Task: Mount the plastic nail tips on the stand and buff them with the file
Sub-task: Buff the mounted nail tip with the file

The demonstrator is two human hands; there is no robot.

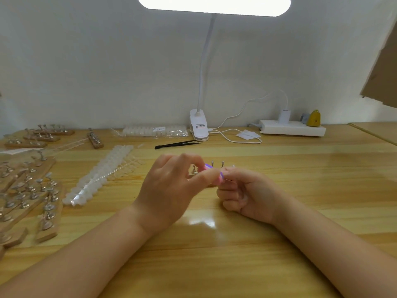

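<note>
My left hand (171, 186) pinches the pink-and-purple file (211, 172) between thumb and curled fingers at the centre of the wooden surface (300, 190). My right hand (247, 194), just at its 3 o'clock, is curled and seems to pinch a small nail tip (226, 179) against the file, though blur hides it. The stand (211, 166) sits right behind both hands, at their 12 o'clock, with bare metal holders showing. Strips of clear nail tips (101, 175) lie at 9 o'clock, more wooden stands (30, 190) beyond them. Black tweezers (176, 144) and a clip lamp (199, 125) sit at 12 o'clock.
</note>
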